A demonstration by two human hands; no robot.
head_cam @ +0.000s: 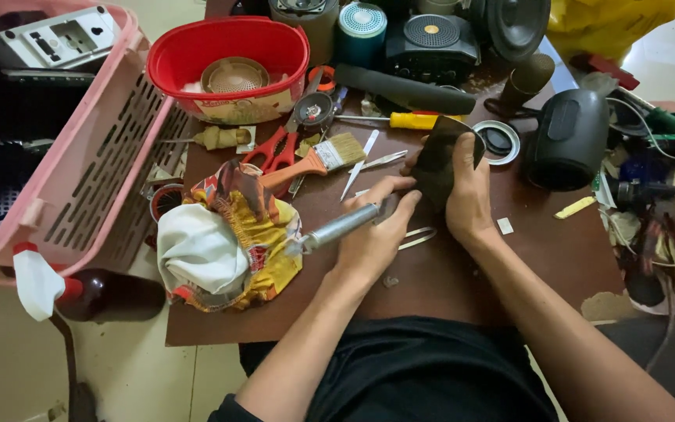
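**Metal tool pressed to the dark panel**

Our left hand (369, 234) has its fingers wrapped tight around a metal-handled tool (341, 227), long axis running from lower left up to its tip at the dark curved panel (443, 160). Our right hand (466, 191) clasps that panel upright on the counter (525, 258). We judge the tip could skid off the smooth surface toward our right fingers.

Left hand (375, 234): grips a metal-handled tool (343, 226), its tip toward the dark part.
Right hand (466, 195): holds a dark curved part (441, 160) upright on the brown table (541, 258).
Beside the left hand: tweezers (418, 237), patterned cloth (232, 238).
Behind the hands: paintbrush (314, 162), red scissors (279, 148), yellow screwdriver (400, 120), red tub (228, 66).
Left edge: pink basket (95, 172).
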